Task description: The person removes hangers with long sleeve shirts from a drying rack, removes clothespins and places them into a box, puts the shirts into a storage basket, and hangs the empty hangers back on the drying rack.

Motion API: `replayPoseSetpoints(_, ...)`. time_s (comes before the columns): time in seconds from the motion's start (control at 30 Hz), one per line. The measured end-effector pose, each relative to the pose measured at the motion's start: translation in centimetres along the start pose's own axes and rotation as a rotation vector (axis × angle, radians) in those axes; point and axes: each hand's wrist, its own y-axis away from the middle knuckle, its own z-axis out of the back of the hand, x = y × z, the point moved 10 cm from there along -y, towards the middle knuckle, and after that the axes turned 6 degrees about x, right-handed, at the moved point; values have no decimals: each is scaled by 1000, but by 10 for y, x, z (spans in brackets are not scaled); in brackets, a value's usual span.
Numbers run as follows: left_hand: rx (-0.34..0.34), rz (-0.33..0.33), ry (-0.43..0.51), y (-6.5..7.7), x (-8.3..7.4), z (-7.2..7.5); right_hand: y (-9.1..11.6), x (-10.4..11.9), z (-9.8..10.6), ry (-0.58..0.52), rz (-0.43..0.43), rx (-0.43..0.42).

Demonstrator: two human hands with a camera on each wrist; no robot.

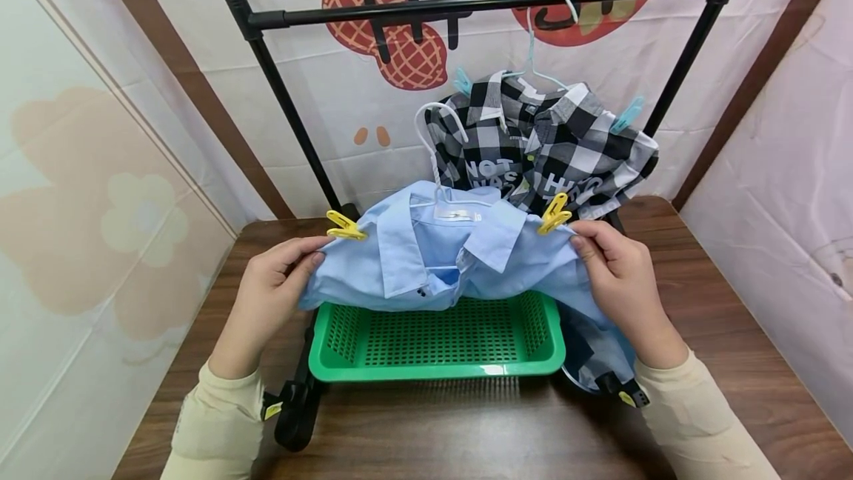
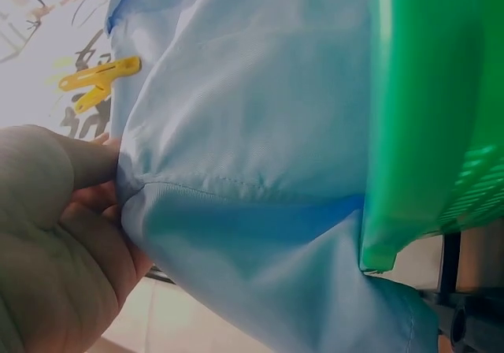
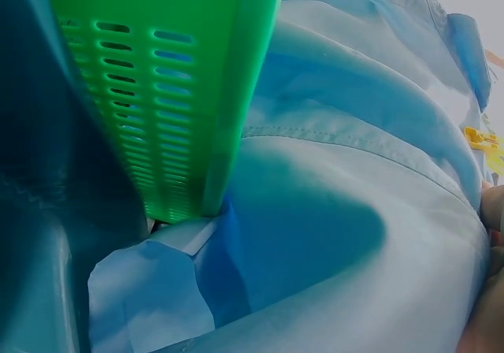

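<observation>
Printed white fabric hangs across the far side, beyond both hands, and a brown wood-grain tabletop spreads out below them. My left grip is pinching one shoulder of the light blue shirt between thumb and fingers; my right grip pinches the opposite shoulder the same way, so I have the shirt spread between the two with its collar towards me. Just inward of the left grip, a yellow clip bites the shoulder cloth; a second yellow clip sits just inward of the right one. Midway between the grips a white hanger rises out of the collar, its hook standing free in front of the plaid shirt.

That black-and-white garment is beyond the right grip, on a pale blue hanger hooked over the rail of a black rack, with blue clips at its shoulders. Below and between my grips is a green basket, the near edge of the blue cloth crossing its far side. From the left wrist I see a stitched seam running over the cloth from beside the fingers. The right wrist camera catches only a sliver of that hand at its edge, so I judge that pinch mostly from the head view.
</observation>
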Motion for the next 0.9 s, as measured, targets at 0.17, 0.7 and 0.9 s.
replayPoseSetpoints(0.17, -34, -17, -49, 0, -2, 0, 0, 1, -3, -6, 1, 23)
replayPoseSetpoints(0.7, -82, 18, -130, -3, -6, 5, -2, -11, -8, 52, -73, 173)
replayPoseSetpoints(0.9, -93, -6, -130, -1, -8, 6, -4, -4, -3, 41, -49, 173)
